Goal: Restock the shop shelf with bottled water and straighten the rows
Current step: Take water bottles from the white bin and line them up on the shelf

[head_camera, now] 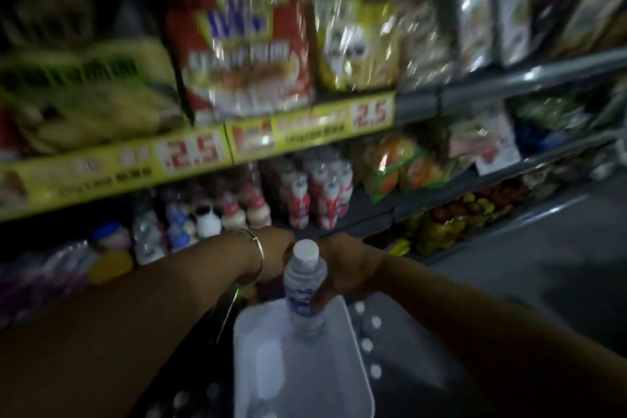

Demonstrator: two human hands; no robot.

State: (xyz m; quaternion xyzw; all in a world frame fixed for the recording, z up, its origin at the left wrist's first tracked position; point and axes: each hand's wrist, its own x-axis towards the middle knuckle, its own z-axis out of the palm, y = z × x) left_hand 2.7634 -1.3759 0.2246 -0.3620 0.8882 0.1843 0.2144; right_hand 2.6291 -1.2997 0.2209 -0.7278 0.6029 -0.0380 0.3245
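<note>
both hands meet low in front of the shelf (417, 102). right hand (346, 268) is curled round a water bottle (303, 285), held upright over a pale tub (353, 363). left hand (276, 253) sits just beside the cap; blur hides whether its fingers are spread or curled. white caps (368, 344) beside the tub suggest more stock waiting. restocking looks barely begun; this bottle is not shelved yet and no rows look straightened.

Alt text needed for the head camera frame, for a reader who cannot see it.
A person's right hand grips a white-capped water bottle upright above a white tub, the left hand close beside its cap. Behind, blurred dim shop shelves hold small drink bottles under yellow price strips and snack bags.
</note>
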